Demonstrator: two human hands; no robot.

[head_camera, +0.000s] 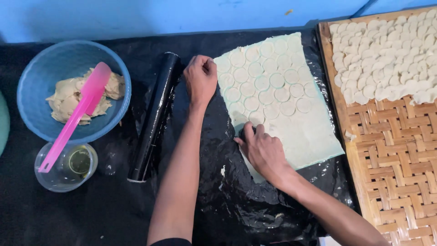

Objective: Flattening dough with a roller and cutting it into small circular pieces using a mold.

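Note:
A thin pale sheet of rolled dough (314, 136) lies on black plastic sheeting (236, 209), its upper part scored with several cut circles (268, 82). My right hand (261, 148) presses a small dark round cutter down on the sheet's lower left part; the cutter is mostly hidden under my fingers. My left hand (200, 77) is curled into a loose fist and rests on the black plastic at the sheet's upper left edge, next to a black rolling pin (154, 114).
A woven bamboo tray (396, 155) at the right holds a heap of cut dough rounds (387, 54). At the left a blue bowl (36, 82) holds dough scraps, with a pink spatula (77, 116) leaning over it and a clear glass cup (68, 168). A blue wall is behind.

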